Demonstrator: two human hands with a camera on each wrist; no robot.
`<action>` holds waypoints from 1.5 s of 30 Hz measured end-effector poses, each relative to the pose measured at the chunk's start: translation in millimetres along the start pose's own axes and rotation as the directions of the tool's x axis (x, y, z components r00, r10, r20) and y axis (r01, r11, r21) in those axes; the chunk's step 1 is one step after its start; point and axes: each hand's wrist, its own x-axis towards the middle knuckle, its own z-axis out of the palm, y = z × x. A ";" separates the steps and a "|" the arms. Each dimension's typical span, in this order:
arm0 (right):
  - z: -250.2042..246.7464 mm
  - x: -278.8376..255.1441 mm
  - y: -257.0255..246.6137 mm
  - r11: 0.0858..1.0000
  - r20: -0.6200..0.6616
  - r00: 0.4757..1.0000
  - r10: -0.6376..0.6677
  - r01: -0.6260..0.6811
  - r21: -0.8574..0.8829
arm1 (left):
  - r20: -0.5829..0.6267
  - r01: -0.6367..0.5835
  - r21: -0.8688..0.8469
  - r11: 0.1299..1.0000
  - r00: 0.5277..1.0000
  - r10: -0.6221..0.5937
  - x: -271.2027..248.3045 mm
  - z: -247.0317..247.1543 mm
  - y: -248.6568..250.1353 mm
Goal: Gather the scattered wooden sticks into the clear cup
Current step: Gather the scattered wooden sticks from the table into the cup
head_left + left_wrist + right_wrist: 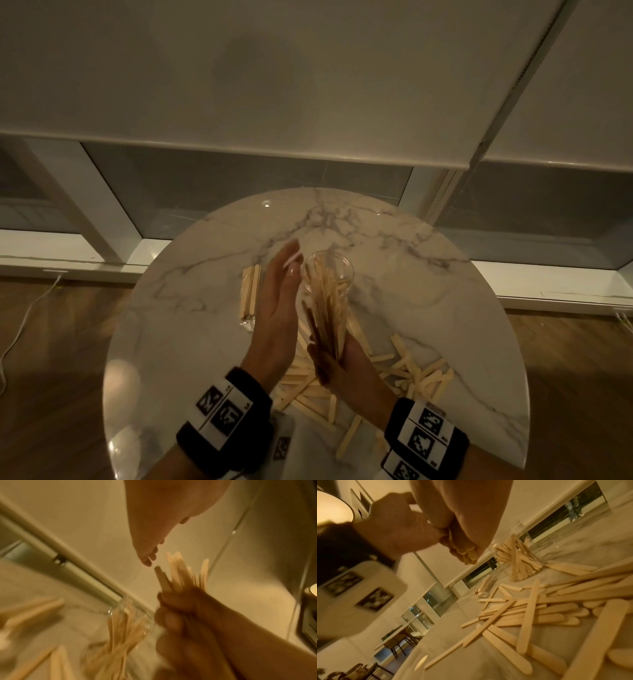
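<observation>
Wooden sticks (pixel 327 318) bunched in right hand (pixel 346 370); left hand (pixel 277 305) flat; right-wrist view shows cup (pixel 520 555) part-filled

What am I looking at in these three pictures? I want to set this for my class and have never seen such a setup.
No machine here: a person works with two bare hands, wearing a camera on the head and one on each wrist, on black bands with printed markers.

The head picture looks down on a round marble table. The left hand is flat, fingers straight, beside the clear cup, which already holds many sticks. The right hand grips a bundle of wooden sticks whose tips point toward the cup. Loose sticks lie scattered near the table's front edge, and a neat stack sits left of the cup.

The left wrist picture, rather blurred, looks along the left hand at the right hand's bundle. The right wrist picture looks low across the table at the scattered sticks and the cup.
</observation>
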 end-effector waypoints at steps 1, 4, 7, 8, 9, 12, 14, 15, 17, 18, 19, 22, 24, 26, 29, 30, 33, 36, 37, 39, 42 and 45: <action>0.8 -1.4 2.1 1.000 0.032 0.999 0.025 -0.026 0.009 | 0.042 -0.052 0.040 0.998 0.998 0.051 5.2 -1.6 3.3; 1.7 -4.4 -0.4 0.998 0.072 0.995 0.063 -0.064 0.005 | 0.197 -0.109 0.226 0.968 0.978 0.064 8.1 -1.3 5.5; -1.5 -5.2 -12.1 0.993 0.104 0.991 0.087 -0.094 0.072 | 0.362 -0.193 0.397 0.897 0.931 0.040 -8.9 5.1 -4.8; -2.6 -6.0 -15.4 0.991 0.101 0.990 0.101 -0.109 0.075 | 0.399 -0.218 0.417 0.882 0.916 0.038 -15.2 7.1 -9.0; -3.7 -7.0 -16.4 0.988 0.098 0.987 0.126 -0.134 0.072 | 0.411 -0.218 0.416 0.883 0.911 0.031 -18.8 7.8 -12.4; -5.7 -8.3 -10.4 0.977 0.112 0.973 0.204 -0.210 0.044 | 0.286 -0.136 0.370 0.919 0.958 0.027 -12.7 2.6 -16.6; -5.8 -9.0 -6.4 0.975 0.131 0.966 0.222 -0.221 -0.026 | 0.216 -0.110 0.333 0.936 0.976 0.038 -8.3 -1.3 -18.5; -5.4 -9.3 -5.8 0.974 0.146 0.963 0.226 -0.220 -0.052 | 0.249 -0.107 0.333 0.937 0.968 0.022 -9.4 -1.5 -19.0; -5.1 -10.4 -6.0 0.972 0.167 0.958 0.233 -0.226 -0.061 | 0.393 -0.155 0.406 0.901 0.919 -0.019 -18.0 2.8 -21.1; -5.6 -10.2 -5.9 0.970 0.172 0.955 0.240 -0.233 -0.062 | 0.438 -0.178 0.431 0.885 0.899 -0.032 -21.7 4.8 -22.2; -6.4 -9.4 -5.8 0.969 0.176 0.953 0.247 -0.239 -0.066 | 0.440 -0.175 0.427 0.887 0.897 -0.035 -22.0 5.0 -23.9; -13.5 -5.8 -2.9 0.950 0.206 0.933 0.293 -0.260 -0.174 | 0.300 -0.041 0.300 0.953 0.952 -0.054 -13.6 -1.6 -24.0; -23.4 -3.6 -3.0 0.919 0.216 0.913 0.345 -0.282 -0.277 | 0.176 0.046 0.195 0.980 0.981 -0.081 -8.6 -10.4 -23.7; -37.2 -0.6 -7.8 0.896 0.203 0.915 0.349 -0.263 -0.357 | 0.084 0.098 0.158 0.983 0.990 -0.112 -9.1 -20.8 -25.6; -60.8 12.3 -24.2 0.882 0.148 0.948 0.283 -0.197 -0.429 | 0.065 0.183 0.308 0.934 0.975 -0.212 -20.1 -37.3 -35.2; -67.6 19.8 -31.2 0.884 0.125 0.965 0.232 -0.156 -0.440 | 0.092 0.220 0.357 0.908 0.959 -0.268 -26.2 -41.8 -39.0; -78.7 50.1 -55.7 0.917 -0.010 1.000 0.017 -0.020 -0.400 | 0.171 0.285 0.486 0.826 0.896 -0.409 -48.6 -52.7 -53.8; -75.1 86.6 -75.5 0.960 -0.177 0.971 -0.163 0.115 -0.255 | 0.196 0.350 0.568 0.745 0.822 -0.535 -69.8 -57.7 -65.5; -71.2 97.5 -78.4 0.963 -0.222 0.954 -0.203 0.153 -0.221 | 0.194 0.379 0.579 0.721 0.795 -0.574 -75.5 -59.6 -69.1; -61.6 116.8 -76.4 0.966 -0.287 0.928 -0.238 0.195 -0.171 | 0.190 0.407 0.620 0.671 0.752 -0.632 -85.5 -65.3 -75.4; -48.6 133.8 -59.4 0.970 -0.320 0.918 -0.234 0.198 -0.140 | 0.166 0.399 0.666 0.630 0.745 -0.646 -98.7 -76.5 -81.7; -44.1 136.2 -39.3 0.970 -0.313 0.928 -0.204 0.148 -0.192 | 0.106 0.390 0.705 0.592 0.768 -0.632 -105.6 -87.7 -85.1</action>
